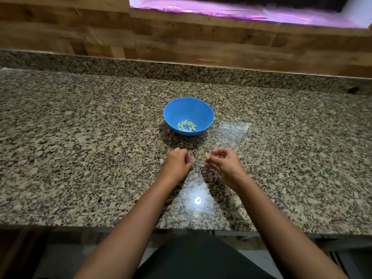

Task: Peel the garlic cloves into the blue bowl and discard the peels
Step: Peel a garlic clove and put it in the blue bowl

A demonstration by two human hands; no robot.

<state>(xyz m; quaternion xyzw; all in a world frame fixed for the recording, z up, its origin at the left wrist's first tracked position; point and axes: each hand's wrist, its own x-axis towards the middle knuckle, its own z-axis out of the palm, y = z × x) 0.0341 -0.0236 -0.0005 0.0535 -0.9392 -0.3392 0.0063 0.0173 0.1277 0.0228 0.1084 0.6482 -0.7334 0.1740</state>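
Garlic clove (206, 155), pale and small, sits pinched at the fingertips of my right hand (221, 162), above the granite counter (80, 150) and just short of the blue bowl (188, 116). Peeled cloves (186, 126) already lie in the bowl's bottom. My left hand (178, 163) is curled beside the right; whether it holds a peel, I cannot tell. Risk: the pinch is slight, so the clove could slip and vanish against the speckled stone. Loose skins would also be hard to spot there.
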